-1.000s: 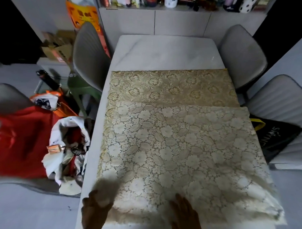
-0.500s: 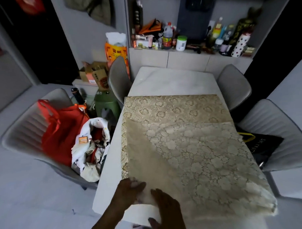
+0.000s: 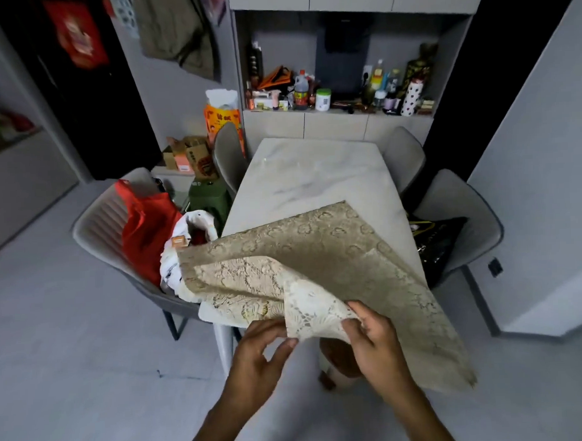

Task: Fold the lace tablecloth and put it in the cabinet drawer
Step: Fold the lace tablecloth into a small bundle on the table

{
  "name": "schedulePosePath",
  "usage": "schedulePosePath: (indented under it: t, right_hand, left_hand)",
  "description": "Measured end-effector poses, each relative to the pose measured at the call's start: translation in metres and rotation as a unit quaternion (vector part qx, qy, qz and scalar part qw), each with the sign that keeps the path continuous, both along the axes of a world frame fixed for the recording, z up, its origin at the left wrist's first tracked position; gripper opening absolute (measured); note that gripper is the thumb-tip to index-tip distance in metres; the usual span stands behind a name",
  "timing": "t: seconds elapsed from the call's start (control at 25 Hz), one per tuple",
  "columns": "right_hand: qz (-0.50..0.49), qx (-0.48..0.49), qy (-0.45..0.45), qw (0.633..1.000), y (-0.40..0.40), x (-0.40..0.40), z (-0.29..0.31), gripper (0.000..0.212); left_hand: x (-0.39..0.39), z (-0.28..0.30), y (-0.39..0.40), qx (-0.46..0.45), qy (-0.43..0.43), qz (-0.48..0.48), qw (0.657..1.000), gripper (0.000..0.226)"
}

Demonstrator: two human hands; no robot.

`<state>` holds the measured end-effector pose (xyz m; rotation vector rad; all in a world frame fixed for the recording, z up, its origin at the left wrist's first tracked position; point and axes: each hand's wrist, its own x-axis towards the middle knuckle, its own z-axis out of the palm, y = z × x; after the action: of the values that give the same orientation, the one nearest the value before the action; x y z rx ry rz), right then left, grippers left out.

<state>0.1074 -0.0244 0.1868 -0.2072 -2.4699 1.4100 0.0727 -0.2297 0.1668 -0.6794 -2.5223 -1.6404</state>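
The folded cream lace tablecloth (image 3: 334,261) is lifted off the near end of the white marble table (image 3: 314,173), its far corner still resting on the tabletop. My right hand (image 3: 373,336) pinches its near lace edge between thumb and fingers. My left hand (image 3: 258,353) is just below and left of that edge, thumb and forefinger closing on it; the other fingers are loosely curled. The cabinet (image 3: 336,126) with flat fronts stands against the wall beyond the table.
Grey chairs surround the table: a left one (image 3: 98,227) holds a red bag (image 3: 145,232) and white cloth, a right one (image 3: 461,214) holds a black bag (image 3: 439,245). Bottles and jars crowd the cabinet shelf (image 3: 338,96). Cardboard boxes (image 3: 188,154) sit on the floor at left.
The cloth lay flat on the table; both hands have gathered its near edge and lifted it up and toward me. The view has pulled back and risen.
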Motion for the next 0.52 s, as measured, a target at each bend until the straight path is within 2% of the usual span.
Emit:
schedulePosePath:
  t: [0.04, 0.12, 0.16, 0.28, 0.4, 0.52]
  right_hand:
    - [0.008, -0.007, -0.003, 1.000, -0.002, 0.013, 0.008, 0.012]
    - [0.011, -0.013, -0.015, 1.000, -0.011, 0.042, 0.016, 0.026]
    - [0.009, -0.015, -0.025, 1.000, -0.020, 0.057, 0.018, 0.030]
    - [0.025, -0.021, -0.031, 0.999, -0.068, 0.103, 0.026, 0.021]
    - [0.074, -0.044, -0.040, 0.995, -0.117, 0.136, 0.029, 0.043]
    - [0.055, -0.111, -0.045, 0.991, -0.158, 0.172, 0.030, 0.031]
  left_hand:
    - [0.010, 0.007, -0.003, 0.045, -0.028, 0.016, 0.998, 0.015]
    - [0.027, 0.022, -0.016, 0.109, -0.077, 0.018, 0.991, 0.006]
    - [0.036, 0.029, -0.025, 0.118, -0.073, 0.007, 0.990, 0.012]
    - [0.066, 0.048, -0.063, 0.142, -0.049, -0.053, 0.987, 0.015]
    - [0.094, 0.058, -0.097, 0.145, -0.047, -0.129, 0.980, 0.005]
    - [0.131, 0.061, -0.120, 0.137, -0.044, -0.158, 0.977, 0.003]
